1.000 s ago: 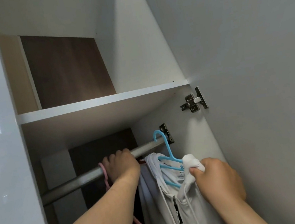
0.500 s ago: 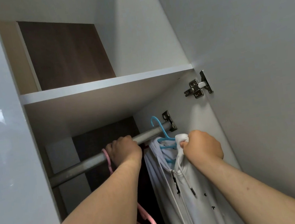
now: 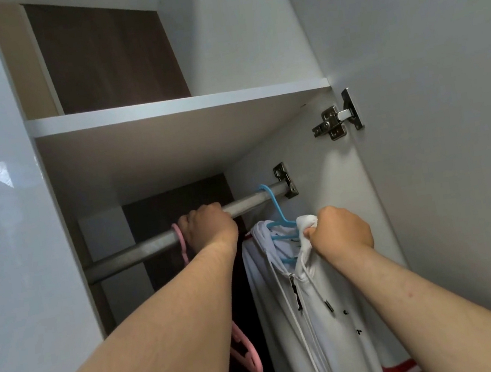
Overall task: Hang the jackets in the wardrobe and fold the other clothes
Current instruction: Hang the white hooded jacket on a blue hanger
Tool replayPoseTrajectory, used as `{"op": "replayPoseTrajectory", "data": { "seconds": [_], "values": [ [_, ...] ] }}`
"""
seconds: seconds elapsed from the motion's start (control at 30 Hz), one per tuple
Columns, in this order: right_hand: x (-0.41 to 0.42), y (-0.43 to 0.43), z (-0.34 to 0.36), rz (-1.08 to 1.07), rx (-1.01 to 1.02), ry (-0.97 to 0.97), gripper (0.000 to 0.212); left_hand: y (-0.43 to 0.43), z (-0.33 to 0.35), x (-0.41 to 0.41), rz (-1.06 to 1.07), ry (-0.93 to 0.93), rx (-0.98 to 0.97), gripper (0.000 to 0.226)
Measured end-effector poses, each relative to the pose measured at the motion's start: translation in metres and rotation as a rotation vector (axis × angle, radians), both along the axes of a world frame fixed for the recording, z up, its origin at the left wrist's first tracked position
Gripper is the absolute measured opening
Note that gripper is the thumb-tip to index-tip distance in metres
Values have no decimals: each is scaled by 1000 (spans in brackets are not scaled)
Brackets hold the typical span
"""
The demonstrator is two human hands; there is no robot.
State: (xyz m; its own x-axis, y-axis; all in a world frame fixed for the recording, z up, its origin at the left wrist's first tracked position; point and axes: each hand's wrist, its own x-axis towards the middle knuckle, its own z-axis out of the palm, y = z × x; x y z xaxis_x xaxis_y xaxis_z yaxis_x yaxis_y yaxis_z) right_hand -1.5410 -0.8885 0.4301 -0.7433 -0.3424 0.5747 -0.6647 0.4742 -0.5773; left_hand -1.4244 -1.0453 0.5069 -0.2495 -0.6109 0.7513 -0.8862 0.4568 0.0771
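A white zip jacket with red stripes hangs on a blue hanger, whose hook sits over the metal wardrobe rail near its right bracket. My right hand grips the jacket's collar fabric beside the hanger. My left hand curls round the rail at its middle. A pink hanger hangs on the rail just left of that hand, mostly hidden behind my forearm.
A white shelf runs above the rail. The open wardrobe door with its metal hinge stands at the right. A glossy white panel closes the left side. Dark clothing hangs behind the arms.
The blue hanger's hook has gone up onto the rail, lifted with the jacket by my right hand. My left hand has kept its grip on the rail.
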Motion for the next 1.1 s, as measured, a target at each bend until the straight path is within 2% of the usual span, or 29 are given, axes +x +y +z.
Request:
{"op": "replayPoseTrajectory", "data": {
  "seconds": [0.17,0.3,0.47,0.6,0.7,0.8,0.9,0.97,1.1],
  "values": [
    [1,1,-5,40,54,-26,19,2,0,1,0,9,-23,17],
    [11,8,-18,63,55,44,36,3,-5,2,-33,19,-34,18],
    [29,25,-33,127,-105,48,43,8,-9,1,-1,-90,-40,44],
    [52,53,-39,211,-278,76,29,36,-35,2,-152,80,102,61],
    [67,77,-45,228,-331,68,11,72,-50,10,-321,255,181,59],
    [85,103,-50,235,-350,67,6,119,-56,37,-503,348,245,56],
    [106,131,-59,238,-317,109,24,172,-71,89,-649,309,189,54],
    [122,149,-67,287,-332,124,25,205,-87,133,-718,310,138,53],
    [164,171,-91,446,-287,109,43,253,-131,219,-654,304,144,53]
  ]
}}
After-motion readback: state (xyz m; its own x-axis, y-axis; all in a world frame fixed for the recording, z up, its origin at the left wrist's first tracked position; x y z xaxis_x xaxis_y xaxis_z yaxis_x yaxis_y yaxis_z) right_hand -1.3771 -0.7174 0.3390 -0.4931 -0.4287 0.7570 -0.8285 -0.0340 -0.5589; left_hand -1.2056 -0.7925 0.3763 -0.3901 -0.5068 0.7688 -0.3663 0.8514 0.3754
